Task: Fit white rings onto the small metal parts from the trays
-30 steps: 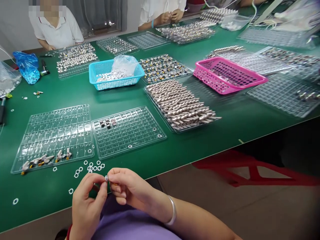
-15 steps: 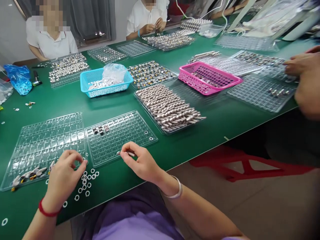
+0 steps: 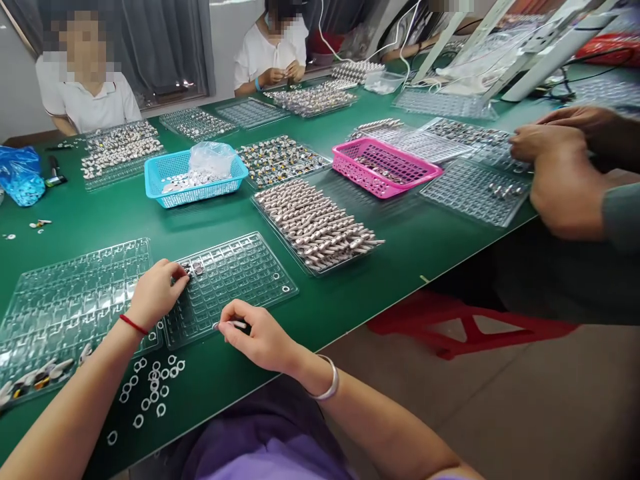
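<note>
My left hand (image 3: 157, 291) reaches over the near clear plastic tray (image 3: 235, 293). Its thumb and fingers close at the small dark parts near the tray's upper left corner, beside a small round part (image 3: 199, 268); the fingertips hide what they grip. My right hand (image 3: 260, 335) is closed in a pinch above the table by the tray's front edge. Between its fingers is a slim, pale stick-shaped part (image 3: 239, 325), mostly covered. White rings (image 3: 156, 375) lie loose on the green table between my arms. Left of them, a second clear tray (image 3: 85, 280) holds several white-and-black parts (image 3: 47, 373).
Beyond stand a tray stacked with pale stick-shaped parts (image 3: 317, 227), a blue basket (image 3: 195, 190) and a pink basket (image 3: 385, 180). A co-worker's hands (image 3: 555, 153) work at the right, over another tray (image 3: 475, 190). Two people sit across the green table (image 3: 330, 300).
My left hand has moved forward and right, from above the rings to the dark parts in the tray. My right hand keeps its pinch. The view has shifted slightly right.
</note>
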Demonstrator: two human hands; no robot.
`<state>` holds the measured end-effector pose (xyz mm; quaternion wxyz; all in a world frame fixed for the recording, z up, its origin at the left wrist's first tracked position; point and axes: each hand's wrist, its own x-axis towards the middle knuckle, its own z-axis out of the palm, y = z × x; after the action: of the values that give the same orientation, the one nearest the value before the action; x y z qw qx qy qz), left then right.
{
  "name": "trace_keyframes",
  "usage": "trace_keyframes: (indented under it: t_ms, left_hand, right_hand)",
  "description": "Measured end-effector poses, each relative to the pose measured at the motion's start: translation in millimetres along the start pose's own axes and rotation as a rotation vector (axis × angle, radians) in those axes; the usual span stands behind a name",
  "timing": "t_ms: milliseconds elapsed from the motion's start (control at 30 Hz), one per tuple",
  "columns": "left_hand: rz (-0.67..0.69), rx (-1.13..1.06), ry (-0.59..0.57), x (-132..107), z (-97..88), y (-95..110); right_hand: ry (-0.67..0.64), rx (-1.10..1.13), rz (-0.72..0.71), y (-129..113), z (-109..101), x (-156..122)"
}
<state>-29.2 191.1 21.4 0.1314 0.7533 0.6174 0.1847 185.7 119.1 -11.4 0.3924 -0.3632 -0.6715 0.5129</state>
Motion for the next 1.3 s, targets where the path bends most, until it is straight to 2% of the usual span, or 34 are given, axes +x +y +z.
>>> trace_keyframes:
  t_ms: [100, 267, 400, 500, 600, 667, 733, 867, 1000, 1100, 1200, 1300]
  left_hand:
    - [-0.023, -0.098, 0.026, -18.7, -3.2, 15.2]
    - [-0.069, -0.348, -0.041, -79.3, -8.8, 46.8]
    - [-0.137, -0.697, -0.060, -122.8, -4.2, 58.8]
    - [-0.281, -0.901, 0.002, -143.1, 5.8, 59.9]
    - [-0.407, -1.027, 0.103, -155.4, 15.1, 59.2]
    - [-0.424, -1.030, 0.134, -160.6, 18.8, 58.8]
    - [-0.411, -1.000, 0.165, -164.2, 21.2, 58.3]
    - [-0.307, -0.920, 0.271, -169.6, 26.3, 56.6]
    - [-0.226, -0.829, 0.359, -175.5, 31.9, 54.8]
    - [-0.181, -0.705, 0.354, -178.9, 33.4, 55.9]
    - [-0.203, -0.663, 0.322, -179.8, 31.5, 59.4]
    - [-0.269, -0.714, 0.304, -179.1, 29.1, 62.5]
  right_hand:
    - [0.067, 0.050, -0.011, -0.5, 0.6, -6.1]
    - [0.075, 0.061, -0.060, -6.9, 9.6, -24.9]
    - [0.084, 0.172, -0.057, -14.6, 18.2, -40.8]
    - [0.043, 0.227, -0.105, -20.6, 22.3, -50.5]
    - [-0.010, 0.163, -0.236, -24.7, 24.7, -57.2]
    - [0.014, 0.094, -0.265, -25.9, 26.0, -59.7]
    - [0.063, 0.063, -0.223, -26.4, 27.4, -61.0]
    - [0.049, 0.117, -0.124, -27.6, 30.8, -62.0]
    - [0.048, 0.101, -0.171, -27.8, 34.2, -63.1]
    - [0.062, 0.014, -0.288, -26.9, 35.1, -63.3]
    - [0.034, -0.052, -0.385, -27.2, 33.6, -62.5]
    - [0.009, -0.030, -0.352, -29.0, 29.8, -60.2]
